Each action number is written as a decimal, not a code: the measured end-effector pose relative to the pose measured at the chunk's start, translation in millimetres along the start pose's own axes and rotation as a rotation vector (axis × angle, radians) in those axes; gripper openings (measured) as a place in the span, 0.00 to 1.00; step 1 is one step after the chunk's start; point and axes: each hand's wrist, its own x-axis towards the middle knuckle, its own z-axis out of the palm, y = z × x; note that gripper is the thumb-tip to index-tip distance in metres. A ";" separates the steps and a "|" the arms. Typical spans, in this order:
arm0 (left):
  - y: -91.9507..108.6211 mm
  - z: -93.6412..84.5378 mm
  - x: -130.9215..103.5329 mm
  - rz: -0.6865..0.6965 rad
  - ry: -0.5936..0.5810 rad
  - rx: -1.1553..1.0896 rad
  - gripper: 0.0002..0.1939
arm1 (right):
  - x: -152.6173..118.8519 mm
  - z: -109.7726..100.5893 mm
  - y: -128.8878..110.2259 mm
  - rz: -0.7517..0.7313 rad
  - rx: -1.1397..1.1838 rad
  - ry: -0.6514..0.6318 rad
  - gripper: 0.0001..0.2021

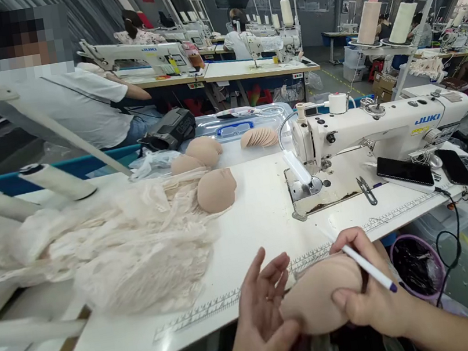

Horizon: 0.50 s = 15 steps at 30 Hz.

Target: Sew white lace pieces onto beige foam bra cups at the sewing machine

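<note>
A beige moulded cup [322, 297] is held over the table's front edge. My right hand [372, 290] grips its right end, thumb on the near face, with a white pen [368, 267] with a purple tip lying across the fingers. My left hand [267, 311] is at the cup's left end, fingers spread and raised, thumb against the cup. Another beige cup [217, 191] lies on the table beside a heap of cream lace fabric [138, 242]. Behind them are more beige cups [203, 151] and a fanned stack of beige pieces [258, 138].
The white sewing machine [384, 123] stands at the right of the table [250, 226]. Thread snips [367, 191] and a black phone [405, 172] lie near it. A purple bin [417, 265] is on the floor at right. A person in white [69, 106] sits at the upper left.
</note>
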 end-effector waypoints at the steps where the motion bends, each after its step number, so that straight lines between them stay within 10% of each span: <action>1: -3.7 -2.8 -1.8 -0.088 -0.048 -0.091 0.51 | -0.6 4.2 1.6 -0.048 0.059 0.035 0.23; 6: -15.0 -7.5 -7.9 -0.407 -0.340 -0.463 0.35 | -6.8 31.0 24.1 -0.212 0.208 0.011 0.27; 11: -18.7 -34.2 -1.4 -0.456 -0.187 -0.537 0.38 | -15.9 17.2 35.1 -0.284 -0.123 0.013 0.30; 15: -34.5 -72.8 -2.5 -0.441 -0.124 -0.482 0.36 | -17.9 -7.6 29.1 -0.204 -0.178 0.212 0.14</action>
